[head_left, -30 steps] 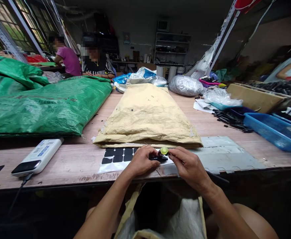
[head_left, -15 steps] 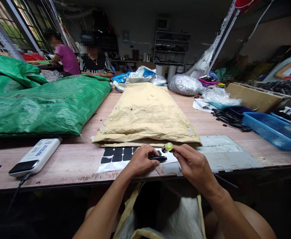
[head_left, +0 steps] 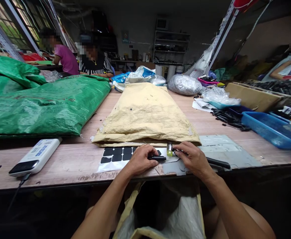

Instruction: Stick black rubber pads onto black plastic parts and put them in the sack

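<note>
My left hand [head_left: 140,160] is closed around a short black pen-like tube [head_left: 159,158], held level just above the table edge with its end pointing right. In my right hand [head_left: 193,158] is a small hammer [head_left: 169,149]. Its metal head has a yellow-green face, turned downward, and its dark handle sticks out to the right behind my fingers. The hammer head is just right of the tube's end, apart from it. Under my left hand lies a white sheet with black stickers [head_left: 122,155], partly covered by the hand.
A tan sack [head_left: 145,113] lies ahead, a green sack [head_left: 48,103] to the left. A white power bank [head_left: 37,156] sits at front left. On the right are a grey plate [head_left: 227,151], a blue tray [head_left: 267,129] and black tubes [head_left: 227,119]. An open sack [head_left: 185,219] is below the edge.
The hammer in my right hand has swung, so its yellow-green face now points down and its handle shows behind the hand. My left hand and the black tube have barely moved.
</note>
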Demonstrator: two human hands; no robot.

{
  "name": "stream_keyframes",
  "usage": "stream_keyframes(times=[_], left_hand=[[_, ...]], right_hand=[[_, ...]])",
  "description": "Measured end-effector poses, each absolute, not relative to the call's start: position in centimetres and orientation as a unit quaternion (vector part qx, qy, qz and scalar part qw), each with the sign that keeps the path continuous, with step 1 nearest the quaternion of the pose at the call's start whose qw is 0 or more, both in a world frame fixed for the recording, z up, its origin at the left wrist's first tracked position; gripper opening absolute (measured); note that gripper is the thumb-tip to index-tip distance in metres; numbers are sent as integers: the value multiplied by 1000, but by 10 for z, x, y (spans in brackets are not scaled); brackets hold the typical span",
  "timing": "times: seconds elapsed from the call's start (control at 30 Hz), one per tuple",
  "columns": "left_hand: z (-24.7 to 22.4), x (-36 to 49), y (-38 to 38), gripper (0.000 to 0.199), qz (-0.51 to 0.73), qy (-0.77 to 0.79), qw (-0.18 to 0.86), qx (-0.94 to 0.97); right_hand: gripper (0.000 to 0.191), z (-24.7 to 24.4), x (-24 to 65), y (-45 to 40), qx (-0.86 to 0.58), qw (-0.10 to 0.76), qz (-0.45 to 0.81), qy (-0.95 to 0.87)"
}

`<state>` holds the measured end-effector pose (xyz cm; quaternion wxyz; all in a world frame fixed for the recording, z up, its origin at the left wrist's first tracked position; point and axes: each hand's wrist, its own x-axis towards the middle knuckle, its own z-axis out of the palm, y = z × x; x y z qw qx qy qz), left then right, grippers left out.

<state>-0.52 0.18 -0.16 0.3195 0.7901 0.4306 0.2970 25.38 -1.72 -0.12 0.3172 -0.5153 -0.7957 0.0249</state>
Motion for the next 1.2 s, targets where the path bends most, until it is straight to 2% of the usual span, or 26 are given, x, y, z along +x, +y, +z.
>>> stream_keyframes(times=[0.17,0.6,0.77,0.87,1.07,1.13,1.2], left_hand=[[-4,-5,2,20,303,431,322,787],[7,-3,-13,12,258,427,268,824],[23,4,-73,13,143,346,358,856],[2,10,-104,17,42,323,388,862],[-82,24,-115,26,-112,449,310,831],[-84,25,-115,29,-135,455,306,825],[-67,24,-113,28,-126,431,332,830]], right_hand=[[20,-19,256,-13,-504,306,-21,-807],[20,-18,252,-17,-528,316,-5,-788],[21,-19,252,-17,-530,316,-4,-787],[21,-19,251,-17,-533,316,-5,-785],[21,-20,250,-17,-532,318,-7,-785],[21,-20,250,-17,-531,317,-11,-786],[20,-20,250,-17,-530,316,-15,-786]])
